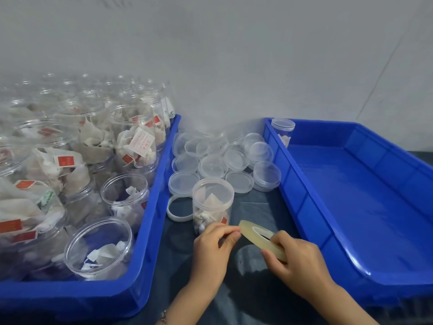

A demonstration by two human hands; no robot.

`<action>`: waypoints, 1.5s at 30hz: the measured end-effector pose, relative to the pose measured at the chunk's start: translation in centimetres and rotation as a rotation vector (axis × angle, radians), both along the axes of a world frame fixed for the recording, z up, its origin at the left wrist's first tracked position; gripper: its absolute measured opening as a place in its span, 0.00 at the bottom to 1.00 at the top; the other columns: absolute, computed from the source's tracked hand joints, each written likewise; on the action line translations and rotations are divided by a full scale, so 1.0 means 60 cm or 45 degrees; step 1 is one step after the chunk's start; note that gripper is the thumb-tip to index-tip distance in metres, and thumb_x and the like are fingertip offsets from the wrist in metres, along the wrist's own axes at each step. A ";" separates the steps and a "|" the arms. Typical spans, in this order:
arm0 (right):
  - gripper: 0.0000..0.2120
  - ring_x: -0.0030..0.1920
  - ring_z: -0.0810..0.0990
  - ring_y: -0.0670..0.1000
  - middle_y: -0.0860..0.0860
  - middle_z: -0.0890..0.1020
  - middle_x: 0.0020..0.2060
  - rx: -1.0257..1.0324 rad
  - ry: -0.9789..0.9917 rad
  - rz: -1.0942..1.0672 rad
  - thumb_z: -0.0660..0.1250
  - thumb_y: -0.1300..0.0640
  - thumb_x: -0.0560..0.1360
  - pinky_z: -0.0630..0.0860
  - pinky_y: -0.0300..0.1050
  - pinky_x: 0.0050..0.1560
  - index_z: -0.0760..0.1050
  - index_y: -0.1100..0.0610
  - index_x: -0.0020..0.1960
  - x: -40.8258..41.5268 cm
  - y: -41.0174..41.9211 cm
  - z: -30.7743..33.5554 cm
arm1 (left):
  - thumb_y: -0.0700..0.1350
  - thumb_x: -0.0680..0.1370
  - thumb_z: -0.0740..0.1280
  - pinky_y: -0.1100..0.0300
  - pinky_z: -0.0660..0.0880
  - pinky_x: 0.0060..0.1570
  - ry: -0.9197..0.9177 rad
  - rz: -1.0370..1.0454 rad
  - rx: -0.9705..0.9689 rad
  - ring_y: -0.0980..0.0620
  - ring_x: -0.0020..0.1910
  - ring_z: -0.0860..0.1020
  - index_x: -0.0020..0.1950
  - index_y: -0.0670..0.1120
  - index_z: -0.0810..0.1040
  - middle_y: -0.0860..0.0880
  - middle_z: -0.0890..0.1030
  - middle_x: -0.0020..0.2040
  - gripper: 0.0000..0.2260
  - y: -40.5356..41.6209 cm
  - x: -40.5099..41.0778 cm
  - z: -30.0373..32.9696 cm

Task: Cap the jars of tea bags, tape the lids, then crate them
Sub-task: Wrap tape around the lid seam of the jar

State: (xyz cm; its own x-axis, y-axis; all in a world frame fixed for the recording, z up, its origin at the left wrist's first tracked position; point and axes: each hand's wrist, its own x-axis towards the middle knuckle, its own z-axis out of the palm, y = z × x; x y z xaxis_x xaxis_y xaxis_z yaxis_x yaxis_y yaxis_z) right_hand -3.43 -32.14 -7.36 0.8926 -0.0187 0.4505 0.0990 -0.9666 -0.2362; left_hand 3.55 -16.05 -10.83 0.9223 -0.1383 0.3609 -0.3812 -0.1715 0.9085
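My right hand [297, 259] curls round the yellowish clear tape roll [262, 238], my left hand [215, 245] pinches at its edge, just in front of the capped clear plastic jar of tea bags [212, 202] on the dark cloth; loose clear lids [225, 158] behind, between two blue plastic crates [304, 200]

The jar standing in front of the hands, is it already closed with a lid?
Yes, closed: a clear lid sits on the jar, which stands upright on the table.
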 end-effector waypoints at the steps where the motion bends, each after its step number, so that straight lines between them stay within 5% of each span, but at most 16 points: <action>1: 0.11 0.21 0.62 0.42 0.41 0.64 0.23 0.017 0.005 -0.003 0.70 0.47 0.64 0.52 0.29 0.22 0.74 0.54 0.35 -0.001 -0.001 0.001 | 0.38 0.72 0.73 0.62 0.77 0.45 0.002 0.004 0.006 0.59 0.42 0.80 0.44 0.46 0.85 0.55 0.82 0.41 0.05 0.003 0.000 -0.002; 5: 0.13 0.22 0.64 0.44 0.41 0.66 0.24 0.070 0.072 -0.005 0.76 0.51 0.66 0.55 0.29 0.25 0.74 0.56 0.36 -0.003 -0.005 -0.010 | 0.37 0.72 0.73 0.65 0.77 0.45 0.121 0.017 0.020 0.60 0.39 0.80 0.44 0.48 0.85 0.57 0.83 0.39 0.06 0.013 -0.002 -0.007; 10: 0.12 0.26 0.68 0.46 0.42 0.70 0.26 0.072 0.112 -0.045 0.72 0.47 0.70 0.59 0.34 0.27 0.75 0.55 0.42 -0.002 -0.015 -0.021 | 0.38 0.73 0.72 0.72 0.74 0.42 0.289 0.020 -0.050 0.63 0.38 0.80 0.45 0.51 0.84 0.60 0.84 0.38 0.08 0.021 0.002 0.002; 16: 0.15 0.27 0.66 0.44 0.42 0.71 0.28 -0.007 0.174 -0.030 0.66 0.39 0.71 0.56 0.31 0.27 0.73 0.51 0.44 0.006 -0.012 -0.019 | 0.37 0.71 0.74 0.66 0.73 0.43 -0.222 0.097 0.344 0.59 0.40 0.77 0.41 0.44 0.83 0.58 0.80 0.38 0.02 0.037 0.004 0.004; 19: 0.17 0.23 0.66 0.46 0.45 0.74 0.25 -0.246 0.127 -0.044 0.73 0.40 0.66 0.52 0.31 0.24 0.73 0.53 0.38 0.020 -0.006 -0.012 | 0.36 0.71 0.73 0.62 0.72 0.40 -0.404 0.211 0.443 0.57 0.39 0.75 0.40 0.44 0.82 0.54 0.81 0.37 0.04 0.042 0.000 0.004; 29: 0.19 0.19 0.70 0.48 0.46 0.73 0.22 -0.384 -0.116 -0.096 0.79 0.45 0.59 0.55 0.37 0.23 0.74 0.55 0.33 0.035 -0.001 -0.005 | 0.38 0.69 0.76 0.72 0.75 0.44 0.268 0.045 -0.063 0.63 0.40 0.81 0.43 0.50 0.84 0.57 0.84 0.39 0.08 0.049 -0.007 0.029; 33: 0.19 0.19 0.69 0.48 0.46 0.73 0.22 -0.371 -0.151 -0.089 0.79 0.44 0.59 0.55 0.37 0.23 0.73 0.55 0.32 0.031 0.001 -0.014 | 0.39 0.68 0.77 0.68 0.76 0.41 0.321 0.081 -0.032 0.59 0.36 0.80 0.37 0.49 0.82 0.55 0.83 0.34 0.07 0.041 -0.006 0.029; 40: 0.19 0.20 0.70 0.47 0.46 0.74 0.21 -0.403 -0.131 -0.087 0.79 0.43 0.58 0.56 0.37 0.23 0.74 0.54 0.32 0.030 -0.003 -0.028 | 0.38 0.72 0.73 0.76 0.69 0.45 0.093 -0.086 0.365 0.65 0.43 0.77 0.46 0.46 0.85 0.58 0.80 0.41 0.06 0.046 0.008 0.008; 45: 0.19 0.21 0.72 0.47 0.48 0.75 0.22 -0.407 -0.116 -0.097 0.78 0.42 0.58 0.59 0.37 0.22 0.74 0.53 0.33 0.030 0.000 -0.033 | 0.39 0.74 0.70 0.69 0.74 0.38 0.446 -0.126 0.249 0.64 0.33 0.78 0.38 0.53 0.81 0.59 0.82 0.32 0.09 0.038 0.008 -0.004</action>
